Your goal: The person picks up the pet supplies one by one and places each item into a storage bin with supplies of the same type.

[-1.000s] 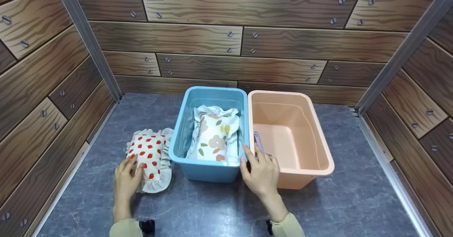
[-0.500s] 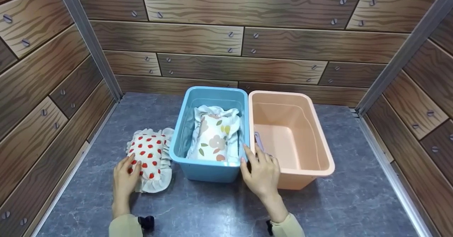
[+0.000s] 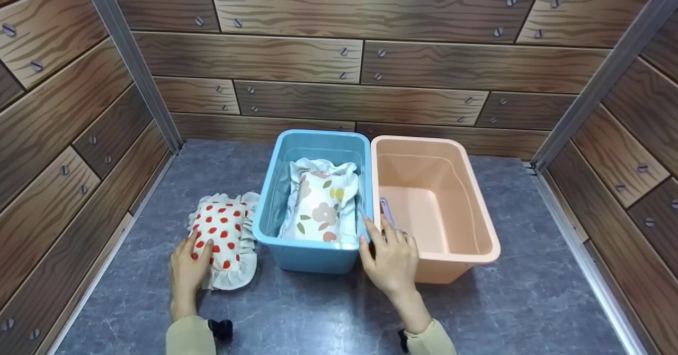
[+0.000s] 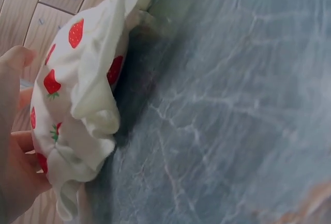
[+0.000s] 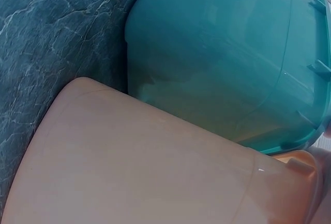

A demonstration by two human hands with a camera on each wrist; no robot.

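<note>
A small white pillow (image 3: 225,228) with red strawberries and a ruffled edge lies on the dark floor at left. My left hand (image 3: 188,265) rests at its lower left side, fingers relaxed against the fabric; the left wrist view shows the hand (image 4: 20,175) beside the strawberry pillow (image 4: 77,89). Across the adjoining rims of a blue bin (image 3: 318,257) and a peach bin (image 3: 437,265) lies my right hand (image 3: 392,262), fingers spread and thumb by the blue rim. Inside the blue bin sits a floral pillow (image 3: 323,206) with a pale ruffle.
Partly hidden behind my right hand, a slim lavender object (image 3: 386,211) lies inside the peach bin. Both bins stand side by side near the wood-patterned back wall (image 3: 296,58). Metal strips (image 3: 577,259) edge the marbled floor (image 3: 296,318).
My left hand has shifted slightly, its fingers drawing a little back toward the strawberry pillow's lower left edge. The right hand, the bins and the pillows stay in place.
</note>
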